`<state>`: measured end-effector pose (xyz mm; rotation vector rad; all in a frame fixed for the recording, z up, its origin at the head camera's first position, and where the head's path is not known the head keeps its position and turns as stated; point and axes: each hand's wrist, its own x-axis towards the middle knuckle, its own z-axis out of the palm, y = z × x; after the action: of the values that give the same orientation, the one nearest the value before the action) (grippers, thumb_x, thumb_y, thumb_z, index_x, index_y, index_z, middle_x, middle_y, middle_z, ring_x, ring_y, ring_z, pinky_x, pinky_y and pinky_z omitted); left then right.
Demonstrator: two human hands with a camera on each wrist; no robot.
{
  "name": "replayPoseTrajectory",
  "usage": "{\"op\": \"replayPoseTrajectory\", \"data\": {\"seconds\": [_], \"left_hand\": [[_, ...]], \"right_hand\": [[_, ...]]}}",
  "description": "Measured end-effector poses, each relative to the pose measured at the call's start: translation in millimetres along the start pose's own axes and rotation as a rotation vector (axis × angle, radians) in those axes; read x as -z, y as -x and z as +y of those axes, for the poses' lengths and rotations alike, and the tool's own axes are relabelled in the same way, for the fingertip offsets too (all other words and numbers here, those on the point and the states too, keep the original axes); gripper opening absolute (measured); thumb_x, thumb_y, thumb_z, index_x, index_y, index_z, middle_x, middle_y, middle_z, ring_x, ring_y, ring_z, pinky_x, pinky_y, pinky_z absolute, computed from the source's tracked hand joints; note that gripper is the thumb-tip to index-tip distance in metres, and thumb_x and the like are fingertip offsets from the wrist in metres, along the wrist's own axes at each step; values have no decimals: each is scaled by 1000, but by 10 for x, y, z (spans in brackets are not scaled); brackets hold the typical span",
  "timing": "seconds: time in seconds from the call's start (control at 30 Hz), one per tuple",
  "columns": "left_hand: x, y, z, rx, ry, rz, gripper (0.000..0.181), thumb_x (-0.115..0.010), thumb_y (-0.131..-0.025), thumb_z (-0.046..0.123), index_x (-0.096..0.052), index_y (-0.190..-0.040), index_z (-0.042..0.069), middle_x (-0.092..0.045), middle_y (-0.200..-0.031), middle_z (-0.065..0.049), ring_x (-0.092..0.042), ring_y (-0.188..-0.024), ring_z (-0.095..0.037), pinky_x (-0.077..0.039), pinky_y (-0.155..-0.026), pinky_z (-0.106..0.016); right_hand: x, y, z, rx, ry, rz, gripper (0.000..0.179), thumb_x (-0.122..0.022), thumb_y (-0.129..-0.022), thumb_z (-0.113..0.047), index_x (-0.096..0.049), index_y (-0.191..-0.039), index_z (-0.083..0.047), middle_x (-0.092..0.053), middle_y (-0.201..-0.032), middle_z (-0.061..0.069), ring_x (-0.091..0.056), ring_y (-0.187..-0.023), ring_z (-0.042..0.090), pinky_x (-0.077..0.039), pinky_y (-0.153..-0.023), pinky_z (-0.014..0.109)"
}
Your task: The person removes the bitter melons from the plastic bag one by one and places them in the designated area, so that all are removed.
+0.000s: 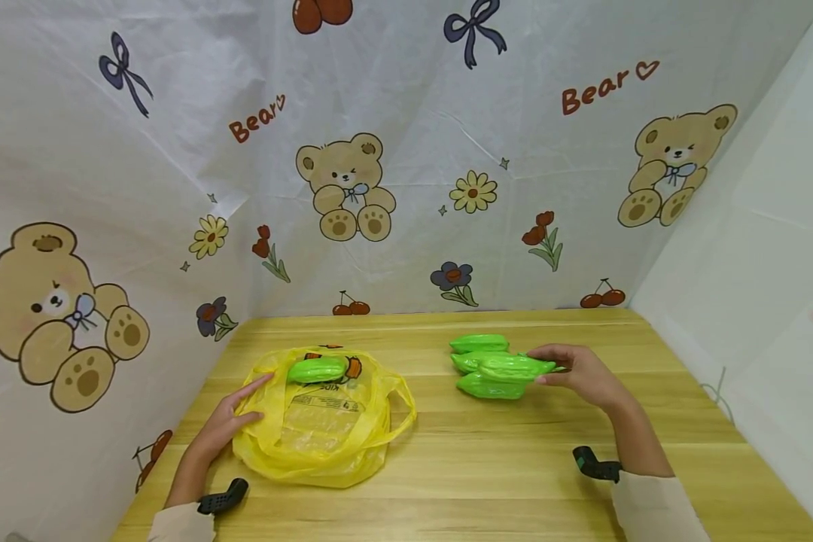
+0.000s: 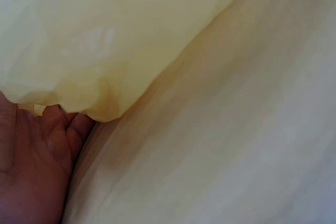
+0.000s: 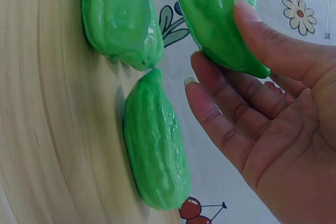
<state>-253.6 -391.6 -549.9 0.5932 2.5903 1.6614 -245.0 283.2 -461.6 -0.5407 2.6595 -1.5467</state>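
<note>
A yellow plastic bag [image 1: 312, 459] lies at the left of the table with its mouth facing up. One green bitter melon [image 1: 317, 369] sits in the mouth of the bag. My left hand [image 1: 223, 427] holds the bag's left side, and in the left wrist view the plastic hides its fingertips. At the right, my right hand [image 1: 586, 374] pinches the tip of a bitter melon [image 1: 515, 367] between thumb and fingers, raised over the others. Behind it are a far bitter melon [image 1: 479, 343], a middle one [image 1: 466, 362] and a near one [image 1: 491, 387].
The wooden table [image 1: 474, 482] ends at a bear-print cloth [image 1: 406, 271] behind. A plain white cloth [image 1: 752, 278] hangs at the right. Each wrist wears a black camera, such as the left wrist camera [image 1: 223, 497].
</note>
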Motion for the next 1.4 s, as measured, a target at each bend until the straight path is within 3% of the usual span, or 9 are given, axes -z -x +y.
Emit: {"op": "replayPoseTrajectory", "data": {"seconds": [0.23, 0.57, 0.77, 1.17, 1.4], "left_hand": [[4, 12, 7, -33, 11, -9, 63, -62, -96, 5, -40, -155, 5, -31, -161, -23, -24, -141, 9, -21, -101, -3], [-5, -6, 11, -49, 6, -16, 63, -62, -96, 3, -40, -155, 4, -32, -161, -24, -23, -141, 8, -20, -101, -2], [-3, -4, 5, -60, 4, -19, 63, -62, -96, 3, -40, -155, 4, -32, -160, -25, -24, -142, 7, -20, -101, -3], [-5, 12, 24, -28, 5, -10, 63, -63, -96, 4, -41, -155, 6, -32, -161, -23, -24, -140, 11, -21, -101, -3], [-8, 2, 21, -6, 0, -4, 63, -63, -96, 6, -41, -155, 6, -32, -162, -22, -23, -143, 2, -21, -101, -2]], "right_hand": [[127, 64, 83, -29, 8, 16, 45, -77, -90, -16, -66, -131, -1, -64, -131, 20, -64, -109, 10, -56, -84, 27], [218, 139, 147, -52, 26, 16, 45, -76, -91, -16, -65, -131, 1, -64, -130, 21, -63, -108, 18, -55, -83, 26], [300, 186, 197, -63, 26, 10, 46, -76, -91, -15, -64, -132, 2, -63, -132, 23, -63, -108, 11, -55, -83, 25], [403, 242, 239, -88, 54, -11, 46, -74, -93, -17, -63, -133, 2, -61, -134, 23, -64, -107, 20, -53, -83, 25], [462, 313, 272, -110, 76, -12, 48, -74, -93, -21, -62, -135, 0, -59, -137, 23, -63, -109, 20, -53, -84, 25]]}}
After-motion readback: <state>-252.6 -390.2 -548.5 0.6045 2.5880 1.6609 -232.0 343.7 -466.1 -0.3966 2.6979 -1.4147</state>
